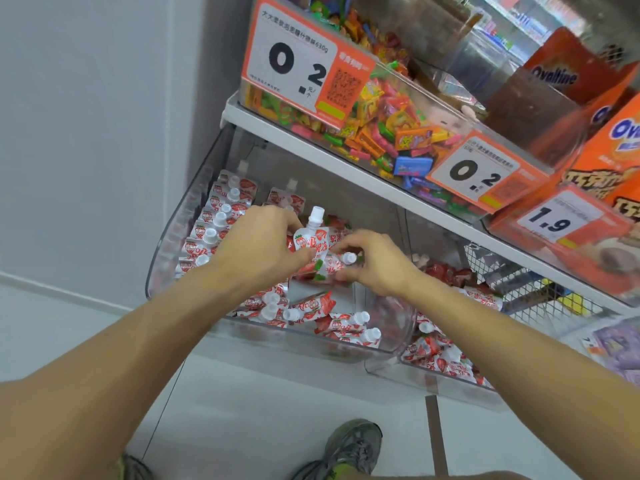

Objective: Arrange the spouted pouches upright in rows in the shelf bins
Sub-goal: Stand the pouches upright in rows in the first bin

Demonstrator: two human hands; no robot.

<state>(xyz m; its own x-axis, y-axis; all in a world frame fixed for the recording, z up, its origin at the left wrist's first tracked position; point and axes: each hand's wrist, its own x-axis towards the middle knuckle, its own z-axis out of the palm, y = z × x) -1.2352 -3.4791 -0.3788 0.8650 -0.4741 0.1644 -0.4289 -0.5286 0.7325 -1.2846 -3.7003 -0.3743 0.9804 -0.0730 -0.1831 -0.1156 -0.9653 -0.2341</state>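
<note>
**Pouches partly in rows, many left to sort**

Work on the clear plastic shelf bin (166, 251) at the left looks to be about half done. Along its left wall, a row of red-and-white strawberry pouches with white spout caps (216, 220) stands upright, and a second short row begins just beside it at the back. The left hand (258, 244) has its fingers curled round one upright strawberry pouch (311, 237), whose white cap points up. The right hand (370, 261) pinches a second pouch lying sideways (334, 265), with its cap toward the right; the two pouches touch each other over the middle of the bin.

At the front of this bin, several loose pouches (311, 317) lie flat in a jumble. The neighbouring clear bin on the right (391, 372) holds an unsorted heap of the same pouches (440, 351). I judge that the front of the first bin and the whole second bin remain to be arranged.
</note>
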